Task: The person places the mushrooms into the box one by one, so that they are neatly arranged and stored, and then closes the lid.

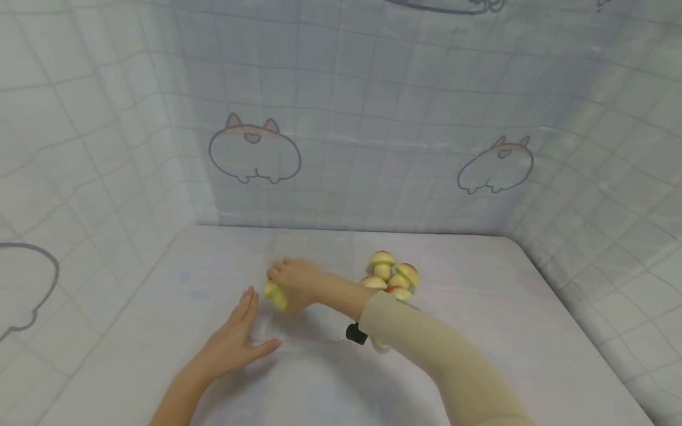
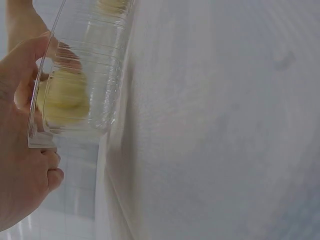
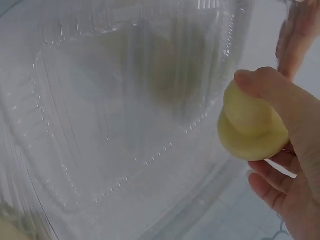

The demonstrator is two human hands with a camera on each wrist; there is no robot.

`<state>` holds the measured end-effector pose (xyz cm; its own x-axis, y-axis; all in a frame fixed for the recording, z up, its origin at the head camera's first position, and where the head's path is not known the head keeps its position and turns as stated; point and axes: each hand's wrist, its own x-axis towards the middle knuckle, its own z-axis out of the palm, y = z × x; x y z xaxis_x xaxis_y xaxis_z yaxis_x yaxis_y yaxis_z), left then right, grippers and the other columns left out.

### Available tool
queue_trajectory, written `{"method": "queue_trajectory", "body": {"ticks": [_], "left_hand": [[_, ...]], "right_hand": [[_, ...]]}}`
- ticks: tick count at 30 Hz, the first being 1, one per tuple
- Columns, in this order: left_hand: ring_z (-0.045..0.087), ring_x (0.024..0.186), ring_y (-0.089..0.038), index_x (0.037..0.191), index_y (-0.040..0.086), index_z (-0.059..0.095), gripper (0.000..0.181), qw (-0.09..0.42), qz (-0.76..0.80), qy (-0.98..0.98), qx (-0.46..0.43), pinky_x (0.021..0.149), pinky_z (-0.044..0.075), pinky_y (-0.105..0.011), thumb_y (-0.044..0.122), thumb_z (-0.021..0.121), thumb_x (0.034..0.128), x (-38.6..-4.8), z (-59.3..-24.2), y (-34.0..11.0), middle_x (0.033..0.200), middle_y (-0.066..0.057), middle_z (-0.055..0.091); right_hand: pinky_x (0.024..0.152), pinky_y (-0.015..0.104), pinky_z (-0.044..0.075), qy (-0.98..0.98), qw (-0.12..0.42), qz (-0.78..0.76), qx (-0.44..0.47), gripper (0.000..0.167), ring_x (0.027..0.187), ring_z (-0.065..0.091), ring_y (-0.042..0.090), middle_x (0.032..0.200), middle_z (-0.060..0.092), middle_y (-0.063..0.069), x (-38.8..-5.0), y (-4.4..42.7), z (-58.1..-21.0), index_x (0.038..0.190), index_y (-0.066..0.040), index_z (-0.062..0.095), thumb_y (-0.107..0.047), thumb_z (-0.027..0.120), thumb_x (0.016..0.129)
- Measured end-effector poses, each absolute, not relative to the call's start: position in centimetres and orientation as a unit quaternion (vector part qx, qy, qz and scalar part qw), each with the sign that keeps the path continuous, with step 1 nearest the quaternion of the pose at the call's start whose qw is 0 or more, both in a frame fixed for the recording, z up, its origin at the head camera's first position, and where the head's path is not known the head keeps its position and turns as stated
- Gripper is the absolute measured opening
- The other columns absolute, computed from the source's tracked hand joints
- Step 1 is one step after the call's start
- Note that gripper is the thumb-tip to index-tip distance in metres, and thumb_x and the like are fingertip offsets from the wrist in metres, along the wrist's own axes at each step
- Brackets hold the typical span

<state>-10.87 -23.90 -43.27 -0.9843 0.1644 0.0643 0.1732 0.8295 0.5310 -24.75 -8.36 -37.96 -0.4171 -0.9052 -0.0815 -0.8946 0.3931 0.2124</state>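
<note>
A yellow toy mushroom (image 1: 276, 296) is gripped by my right hand (image 1: 298, 285) over the left part of a clear plastic box (image 1: 325, 334). In the right wrist view, the thumb and fingers pinch the mushroom (image 3: 250, 132) above the box (image 3: 115, 165). My left hand (image 1: 234, 343) lies at the box's left side, fingers straight and thumb spread. The left wrist view has that hand (image 2: 25, 165) against the box's rim, and the held mushroom (image 2: 65, 97) showing through the clear wall.
Several mushrooms (image 1: 382, 264) with reddish-topped yellow caps are clustered right of the box, partly hidden by my right sleeve (image 1: 426, 337). The box's clear lid (image 1: 314, 236) extends toward the back. Grid-patterned cloth walls (image 1: 373, 148) enclose the white table (image 1: 479, 307).
</note>
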Motion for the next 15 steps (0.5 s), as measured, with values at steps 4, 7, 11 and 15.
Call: {"method": "queue_trajectory", "body": {"ticks": [4, 7, 11, 15], "left_hand": [[0.009, 0.140, -0.049, 0.148, -0.013, 0.012, 0.109, 0.012, -0.276, -0.957, -0.089, 0.109, 0.019, -0.062, 0.058, 0.065, 0.0838, -10.8, -43.3, -23.8, 0.156, -0.029, 0.003], [0.009, 0.141, -0.048, 0.148, -0.013, 0.012, 0.109, 0.012, -0.276, -0.957, -0.089, 0.109, 0.019, -0.062, 0.058, 0.065, 0.0838, -10.8, -43.2, -23.8, 0.156, -0.029, 0.003], [0.008, 0.141, -0.047, 0.148, -0.012, 0.011, 0.109, 0.007, -0.276, -0.957, -0.087, 0.109, 0.018, -0.062, 0.058, 0.064, 0.0842, -10.7, -43.1, -23.7, 0.156, -0.028, 0.001], [0.008, 0.142, -0.046, 0.149, -0.012, 0.011, 0.109, 0.005, -0.279, -0.956, -0.087, 0.110, 0.018, -0.061, 0.058, 0.064, 0.0845, -10.7, -43.0, -23.7, 0.157, -0.028, 0.001]], "right_hand": [[0.084, 0.021, 0.046, -0.836, 0.015, -0.130, 0.533, 0.067, 0.102, 0.052, 0.012, 0.120, 0.051, -0.005, -24.5, -8.7, -38.4, 0.130, -0.017, 0.048, -0.046, 0.072, 0.076], [0.086, 0.020, 0.046, -0.832, 0.023, -0.136, 0.538, 0.066, 0.105, 0.052, 0.012, 0.123, 0.050, -0.004, -24.5, -8.8, -38.7, 0.131, -0.017, 0.047, -0.045, 0.072, 0.077], [0.087, 0.020, 0.046, -0.825, 0.035, -0.133, 0.548, 0.067, 0.108, 0.051, 0.013, 0.126, 0.046, -0.002, -24.8, -8.7, -39.0, 0.134, -0.016, 0.045, -0.042, 0.072, 0.078], [0.090, 0.019, 0.044, -0.818, 0.042, -0.129, 0.559, 0.068, 0.109, 0.050, 0.012, 0.126, 0.046, -0.002, -25.0, -8.6, -39.2, 0.134, -0.016, 0.045, -0.039, 0.074, 0.078]]}}
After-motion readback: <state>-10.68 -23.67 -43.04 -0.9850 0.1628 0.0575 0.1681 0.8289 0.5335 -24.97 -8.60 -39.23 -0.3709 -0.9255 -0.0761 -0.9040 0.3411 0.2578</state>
